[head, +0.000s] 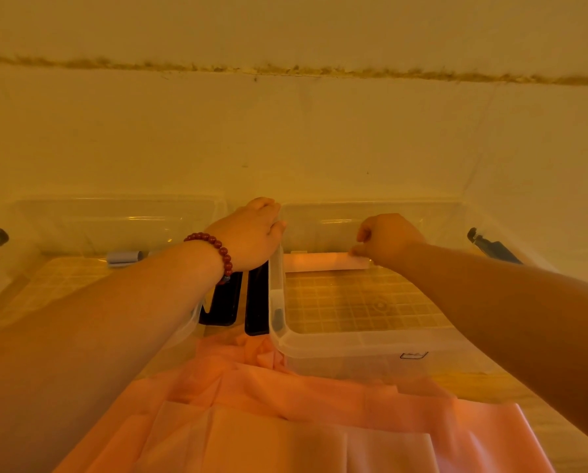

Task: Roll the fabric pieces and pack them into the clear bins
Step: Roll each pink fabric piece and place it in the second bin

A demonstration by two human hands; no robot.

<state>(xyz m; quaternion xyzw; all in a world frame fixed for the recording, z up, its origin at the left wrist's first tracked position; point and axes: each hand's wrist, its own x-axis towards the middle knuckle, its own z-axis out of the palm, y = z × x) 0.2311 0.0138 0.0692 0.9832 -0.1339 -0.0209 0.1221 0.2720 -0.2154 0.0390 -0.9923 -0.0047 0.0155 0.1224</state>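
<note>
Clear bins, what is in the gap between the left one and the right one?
Head view: two black latches hang side by side between the left bin and the right bin.

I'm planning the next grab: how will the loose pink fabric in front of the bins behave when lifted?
The loose pink fabric probably goes floppy: it lies creased and bunched against the right bin. Its layers look thin, so likely light. Overlapping sheets may drag along together.

A pale wall [285,138] with a ragged brownish seam [285,70], perhaps a crack, rises behind a wooden surface [511,392].
</note>
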